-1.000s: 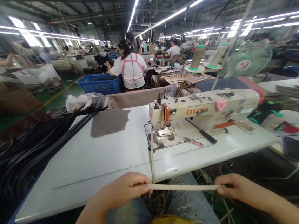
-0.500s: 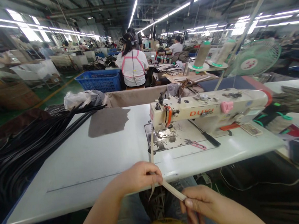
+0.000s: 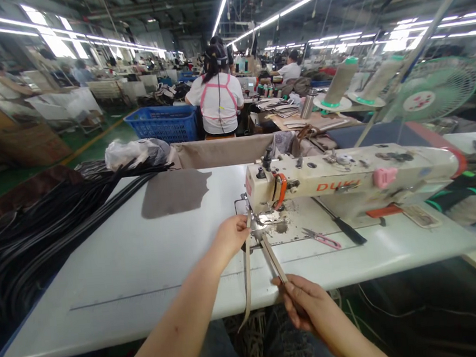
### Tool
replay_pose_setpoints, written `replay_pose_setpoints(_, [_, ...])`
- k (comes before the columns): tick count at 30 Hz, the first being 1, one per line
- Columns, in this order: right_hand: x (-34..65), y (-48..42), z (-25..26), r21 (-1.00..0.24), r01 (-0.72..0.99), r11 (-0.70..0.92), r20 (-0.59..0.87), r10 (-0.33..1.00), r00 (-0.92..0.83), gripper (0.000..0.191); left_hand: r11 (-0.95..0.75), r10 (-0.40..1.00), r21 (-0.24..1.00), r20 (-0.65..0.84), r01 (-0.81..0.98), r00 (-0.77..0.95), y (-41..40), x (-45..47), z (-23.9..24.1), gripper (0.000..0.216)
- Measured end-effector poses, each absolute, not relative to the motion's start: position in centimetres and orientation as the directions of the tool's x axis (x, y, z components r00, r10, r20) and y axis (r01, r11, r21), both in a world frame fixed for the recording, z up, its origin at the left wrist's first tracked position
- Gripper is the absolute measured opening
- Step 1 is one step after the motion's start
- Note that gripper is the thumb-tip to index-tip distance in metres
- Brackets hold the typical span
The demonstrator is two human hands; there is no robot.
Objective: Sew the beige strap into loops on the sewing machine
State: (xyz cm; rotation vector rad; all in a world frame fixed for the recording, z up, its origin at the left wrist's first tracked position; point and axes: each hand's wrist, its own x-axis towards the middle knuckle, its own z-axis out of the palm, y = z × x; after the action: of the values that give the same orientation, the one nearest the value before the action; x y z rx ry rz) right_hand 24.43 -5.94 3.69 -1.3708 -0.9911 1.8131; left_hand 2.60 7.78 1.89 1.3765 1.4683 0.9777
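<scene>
Right hand [image 3: 302, 301] is pinching a beige strip [image 3: 274, 260] between thumb and fingers, its far end lying at the front of the sewing machine [image 3: 347, 176]'s metal plate [image 3: 282, 227]. Left hand [image 3: 231, 238] is sitting by the machine's needle end, fingertips bunching at a second beige length [image 3: 247, 273]; can't tell if they're gripping it. That length is running toward the wearer and hanging over the surface [image 3: 144, 255]'s front edge. Pink-handled snips [image 3: 329, 240] are lying beside a black-handled tool [image 3: 349, 229].
</scene>
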Motion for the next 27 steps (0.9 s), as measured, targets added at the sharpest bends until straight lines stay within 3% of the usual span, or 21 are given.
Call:
replay_pose_setpoints(6, [23.5,-4.8,3.2,-0.843,-0.126,-0.523,-0.482,0.838,-0.255,0.044,0.046,0.998,0.958,-0.054,0.283,0.021,7.4,2.4,0.9,0.018])
replay_pose_setpoints(13, [21.9,-3.1,3.8,-0.811,-0.209,-0.547,-0.509,0.835,-0.211,0.065,0.038,0.995,0.991,-0.048,0.127,0.082,7.2,1.7,0.4,0.019])
replay_pose_setpoints(27, [21.0,-2.2,3.5,-0.815,-0.365,-0.449,-0.446,0.89,-0.099,0.06,0.037,0.988,0.998,-0.044,0.046,0.147,7.3,1.2,-0.3,0.029])
